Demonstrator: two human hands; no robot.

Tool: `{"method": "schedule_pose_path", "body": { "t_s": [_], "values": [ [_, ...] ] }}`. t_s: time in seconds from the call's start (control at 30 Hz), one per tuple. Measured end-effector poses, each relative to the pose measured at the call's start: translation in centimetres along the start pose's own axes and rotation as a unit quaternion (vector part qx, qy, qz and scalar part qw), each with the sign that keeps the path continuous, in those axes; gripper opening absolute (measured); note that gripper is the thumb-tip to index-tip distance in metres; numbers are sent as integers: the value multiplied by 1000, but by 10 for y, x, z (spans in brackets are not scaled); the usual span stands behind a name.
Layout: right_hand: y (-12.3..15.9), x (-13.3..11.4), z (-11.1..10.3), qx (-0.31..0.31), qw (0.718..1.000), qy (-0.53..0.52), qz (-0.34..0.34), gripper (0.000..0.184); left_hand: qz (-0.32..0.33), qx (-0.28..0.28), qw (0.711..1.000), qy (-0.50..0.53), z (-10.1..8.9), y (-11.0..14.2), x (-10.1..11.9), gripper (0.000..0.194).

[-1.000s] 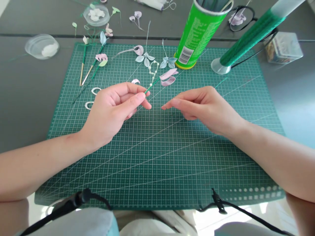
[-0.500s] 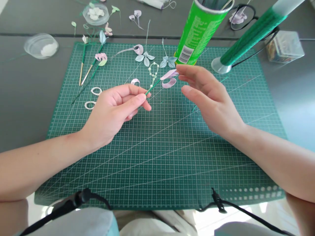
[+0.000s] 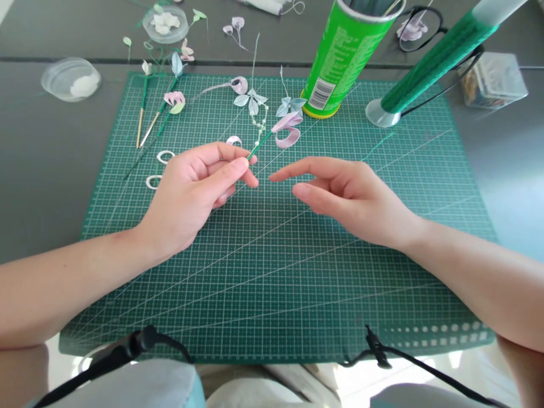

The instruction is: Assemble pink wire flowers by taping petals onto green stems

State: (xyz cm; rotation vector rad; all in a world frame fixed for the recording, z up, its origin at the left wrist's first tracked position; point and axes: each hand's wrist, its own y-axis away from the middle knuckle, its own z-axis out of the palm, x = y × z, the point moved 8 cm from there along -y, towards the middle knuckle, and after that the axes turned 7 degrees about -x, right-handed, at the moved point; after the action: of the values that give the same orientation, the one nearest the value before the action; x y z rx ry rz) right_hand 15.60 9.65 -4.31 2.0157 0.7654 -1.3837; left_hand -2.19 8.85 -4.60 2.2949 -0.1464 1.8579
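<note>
My left hand [image 3: 199, 187] pinches the green-wrapped stem of a small handmade flower [image 3: 287, 129] between thumb and forefinger. Its pale purple looped petals point up and to the right. A thin sprig of whitish beads [image 3: 260, 124] rises beside the stem; whether it is joined to it I cannot tell. My right hand [image 3: 344, 192] hovers right of the stem, thumb and fingers apart, holding nothing I can see. Beyond the flower, two pale blue leaf clusters [image 3: 251, 103] lie on the green cutting mat [image 3: 272, 272]. Left of my left hand are two white rings [image 3: 153, 182].
A green can [image 3: 340, 62] and a tilted green tube [image 3: 437, 62] stand at the back right. A clear box [image 3: 493, 79] sits beyond them near a pair of glasses [image 3: 420, 31]. Back left hold wrapped flower stems [image 3: 164, 110] and clear dishes [image 3: 71, 79].
My right hand has moved down and left, away from the petals, towards the stem. My left hand with the flower has shifted slightly left, and the beaded sprig has swung left.
</note>
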Motion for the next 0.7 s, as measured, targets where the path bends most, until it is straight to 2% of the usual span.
{"method": "schedule_pose_path", "body": {
  "t_s": [0.1, 0.2, 0.33, 0.43, 0.57, 0.7],
  "values": [
    [5, -8, -8, 45, 995, 85, 1, 13, -1, 11, 1000, 0, -2, -1, -2, 11],
    [11, -20, -5, 46, 985, 155, -52, 15, -10, -2, 1000, 17, -1, -2, -6, 8],
    [19, -32, 4, 22, 972, 195, -130, 21, -26, -85, 996, -26, 11, -2, -8, 12],
    [27, -37, 1, 59, 967, 197, -149, 21, -49, -164, 980, -99, 25, 0, -12, 10],
    [36, -39, -11, 143, 963, 184, -135, 17, -21, -226, 964, -139, 37, 4, -9, 13],
    [35, -29, -18, 179, 972, 133, -79, 20, 13, -271, 950, -155, 44, 10, -3, 13]
  ]
}}
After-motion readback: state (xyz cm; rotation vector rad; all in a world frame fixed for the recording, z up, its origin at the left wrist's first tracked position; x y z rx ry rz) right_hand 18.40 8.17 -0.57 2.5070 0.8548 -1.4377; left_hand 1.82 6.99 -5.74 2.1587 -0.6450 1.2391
